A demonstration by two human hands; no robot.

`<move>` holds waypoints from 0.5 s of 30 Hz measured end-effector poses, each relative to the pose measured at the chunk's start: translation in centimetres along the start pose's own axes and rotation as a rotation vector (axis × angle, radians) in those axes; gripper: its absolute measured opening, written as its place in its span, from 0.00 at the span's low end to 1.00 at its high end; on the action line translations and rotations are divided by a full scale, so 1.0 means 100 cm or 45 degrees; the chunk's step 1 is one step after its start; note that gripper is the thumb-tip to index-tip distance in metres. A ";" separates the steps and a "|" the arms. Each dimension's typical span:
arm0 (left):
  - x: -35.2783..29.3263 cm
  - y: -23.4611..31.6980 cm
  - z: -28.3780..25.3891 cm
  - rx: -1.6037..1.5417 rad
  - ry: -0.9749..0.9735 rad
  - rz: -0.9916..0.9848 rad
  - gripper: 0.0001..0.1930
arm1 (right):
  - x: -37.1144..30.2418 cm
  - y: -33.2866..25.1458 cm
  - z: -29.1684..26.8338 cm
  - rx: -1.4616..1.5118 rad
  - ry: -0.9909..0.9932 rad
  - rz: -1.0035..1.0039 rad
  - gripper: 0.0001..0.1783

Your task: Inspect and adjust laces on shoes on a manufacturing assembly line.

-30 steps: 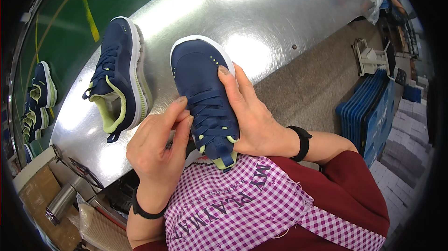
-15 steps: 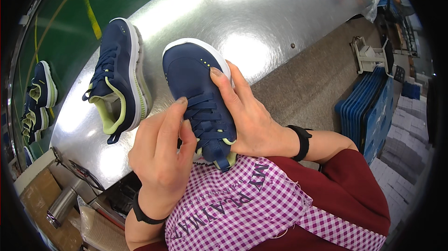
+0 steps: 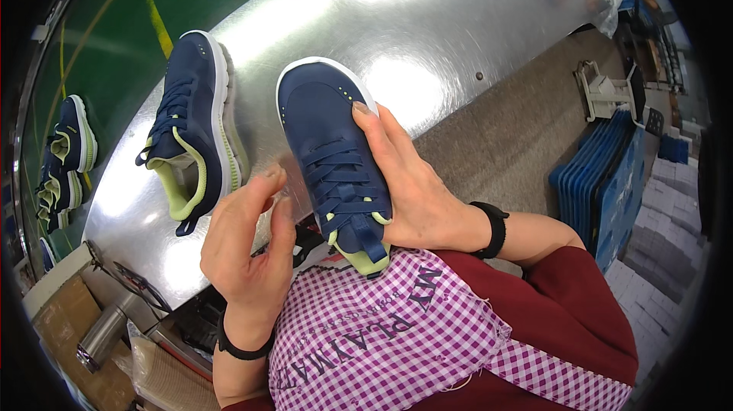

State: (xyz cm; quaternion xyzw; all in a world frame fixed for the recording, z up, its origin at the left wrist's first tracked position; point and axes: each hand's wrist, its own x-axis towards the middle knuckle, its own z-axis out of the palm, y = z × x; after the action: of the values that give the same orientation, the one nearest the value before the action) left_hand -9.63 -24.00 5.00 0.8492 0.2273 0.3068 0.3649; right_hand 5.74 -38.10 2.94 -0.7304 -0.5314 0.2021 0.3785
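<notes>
A navy sneaker [image 3: 324, 117] with a white sole rim, navy laces and lime lining is gripped in my right hand [image 3: 427, 201]. My thumb lies on its upper beside the toe, and the other fingers go around its side and out of sight. The toe points away from me and the heel is close to my apron. My left hand [image 3: 248, 247] hovers just left of the shoe, fingers bent, thumb and index tips apart, with nothing between them. A second navy sneaker [image 3: 183, 105] of the same look stands on the metal table further left.
The shiny metal table [image 3: 305, 37] curves ahead of me. Several more sneakers [image 3: 69, 140] are beyond its left edge. Stacked blue panels [image 3: 599, 186] and a white frame [image 3: 603, 90] stand at the right. A metal cylinder [image 3: 103, 338] lies at the lower left.
My left hand has let go of the laces area and drawn back left and down. The held sneaker has shifted slightly right and turned a little.
</notes>
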 end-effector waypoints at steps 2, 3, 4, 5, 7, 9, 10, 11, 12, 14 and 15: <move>0.001 -0.002 -0.002 0.005 -0.014 0.078 0.15 | 0.002 -0.005 0.001 0.019 -0.006 0.018 0.60; 0.002 -0.003 -0.003 0.010 -0.026 0.155 0.14 | 0.002 -0.006 0.003 0.019 -0.004 0.019 0.60; 0.004 -0.002 -0.002 0.009 -0.024 0.157 0.14 | 0.003 -0.007 0.003 0.027 -0.015 0.036 0.60; 0.007 0.000 -0.001 -0.003 -0.046 0.176 0.13 | 0.003 -0.007 0.002 0.035 -0.026 0.053 0.60; 0.013 0.005 -0.001 -0.015 -0.068 0.196 0.12 | 0.003 -0.006 0.001 0.028 -0.023 0.044 0.60; 0.022 0.013 -0.002 0.042 -0.234 0.201 0.13 | 0.003 -0.006 -0.002 0.022 -0.021 0.036 0.60; 0.025 0.017 -0.004 0.042 -0.233 0.200 0.13 | 0.002 -0.006 -0.003 0.014 -0.026 0.057 0.60; 0.028 0.022 -0.006 0.133 -0.296 0.262 0.15 | 0.002 -0.007 -0.005 0.005 -0.032 0.078 0.60; 0.030 0.026 -0.008 0.225 -0.358 0.323 0.16 | 0.002 -0.006 -0.005 0.004 -0.034 0.077 0.60; 0.031 0.030 -0.010 0.308 -0.415 0.354 0.18 | 0.001 -0.006 -0.001 -0.024 -0.026 0.051 0.61; 0.032 0.032 -0.011 0.393 -0.467 0.384 0.20 | 0.002 -0.007 0.001 -0.024 -0.022 0.054 0.61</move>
State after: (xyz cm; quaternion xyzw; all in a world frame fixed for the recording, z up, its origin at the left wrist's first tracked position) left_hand -7.64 -23.53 9.12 0.9603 0.0725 0.1605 0.2164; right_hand 5.27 -37.82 3.47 -0.7434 -0.5208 0.2114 0.3626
